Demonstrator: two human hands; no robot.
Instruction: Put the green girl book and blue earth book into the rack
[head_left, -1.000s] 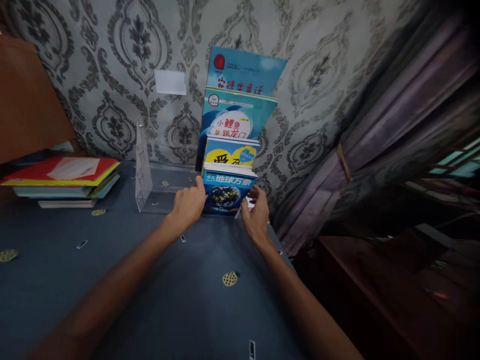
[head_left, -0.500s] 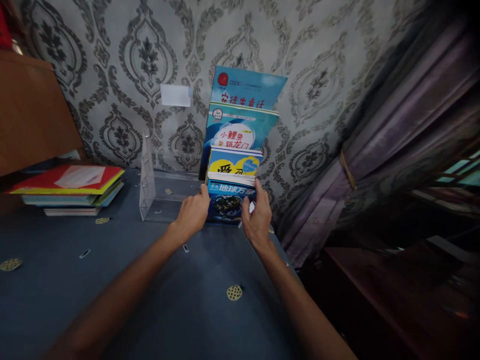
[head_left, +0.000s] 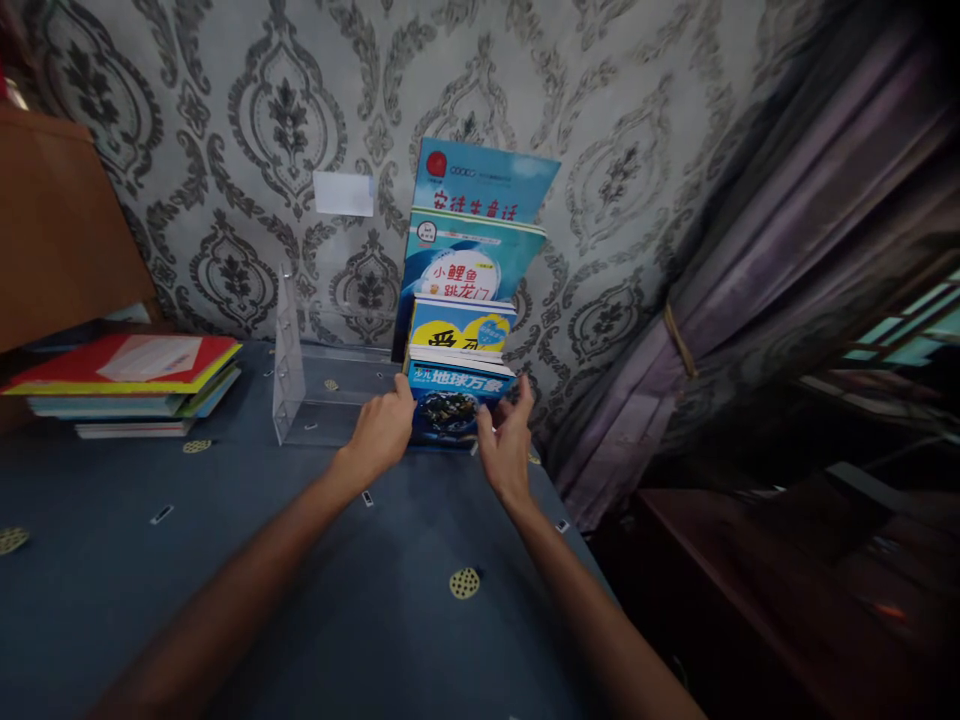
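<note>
A blue book [head_left: 452, 410] with white Chinese lettering and a dark picture stands upright at the front of a clear acrylic book rack [head_left: 286, 365]. My left hand [head_left: 381, 428] is closed on its left edge, thumb up. At its right edge is my right hand [head_left: 508, 445], thumb in front of the cover and fingers apart beside the edge. Behind it rise a yellow-and-blue book [head_left: 461, 328], a teal book [head_left: 517, 250] with a white oval and a taller light-blue book [head_left: 495, 175]. My fingers hide the front book's sides.
Left on the blue patterned tablecloth [head_left: 300, 580] lies a stack of books [head_left: 157, 365], red and yellow on top. A brown wooden box-like piece [head_left: 60, 220] stands behind it. Patterned wallpaper backs the table. A tied purple curtain [head_left: 675, 330] hangs at the right.
My right fingers have loosened from the front book's upper right corner and now sit slightly apart from its edge. My left hand stays on the left edge. The view has shifted slightly.
</note>
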